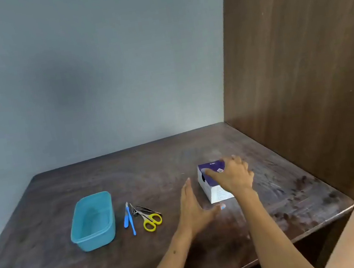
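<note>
A small purple and white box [212, 189] stands on the dark wooden table [132, 182], right of centre. My right hand [232, 177] lies over the top of the box, thumb on its near-left side and fingers spread across the far side. My left hand [194, 207] hovers just left of the box with straight fingers, edge-on, not touching it. A small pale blue thing [223, 206] lies by the left thumb tip.
A teal plastic tub [79, 238] sits open at the left. Between it and the hands lie a blue-handled tool [128, 219], yellow-handled scissors [150, 219] and dark tweezers [148, 209]. A wooden cabinet side [300, 68] rises at the right; a grey wall stands behind.
</note>
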